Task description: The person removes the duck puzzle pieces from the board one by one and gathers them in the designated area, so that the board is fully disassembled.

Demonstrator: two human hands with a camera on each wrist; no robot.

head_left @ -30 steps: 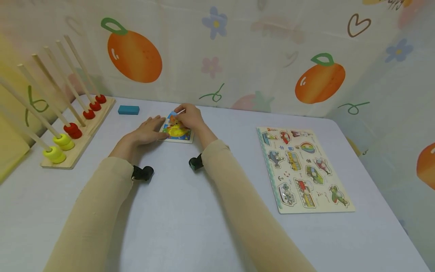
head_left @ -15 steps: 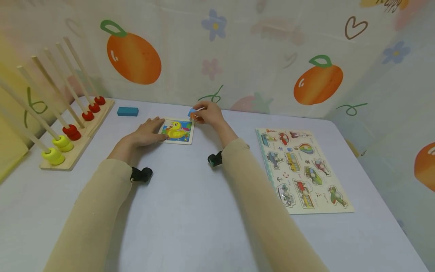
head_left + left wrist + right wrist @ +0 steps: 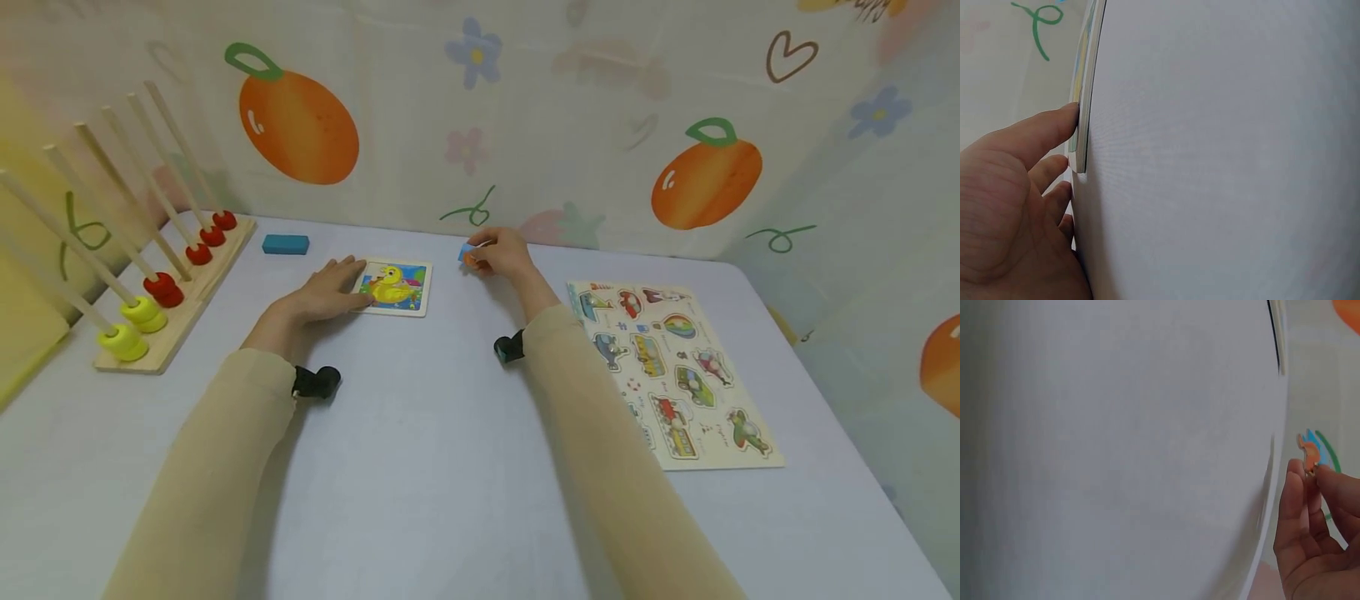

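Note:
A small square duck jigsaw puzzle [image 3: 393,289], with a pale frame, lies flat near the back of the table. My left hand [image 3: 318,292] rests at its left side, fingers fairly straight. In the left wrist view the thumb [image 3: 1054,130] touches the puzzle's edge [image 3: 1082,119]. To the right of the puzzle, my right hand [image 3: 504,254] pinches a small blue and orange puzzle piece [image 3: 466,252] between thumb and fingers. The right wrist view shows this puzzle piece [image 3: 1312,454] sticking out of the fingertips, apart from the puzzle.
A wooden stand with pegs [image 3: 191,296] carries red and yellow beads at the left. Behind the left hand lies a blue block [image 3: 286,244]. A larger vehicle puzzle board [image 3: 720,429] is at the right, partly covered by the right sleeve [image 3: 592,408]. A printed curtain [image 3: 420,108] hangs behind the table.
My right hand has lifted the puzzle piece away from the duck puzzle and carried it to the right, uncovering the duck picture. The left hand has stayed in place.

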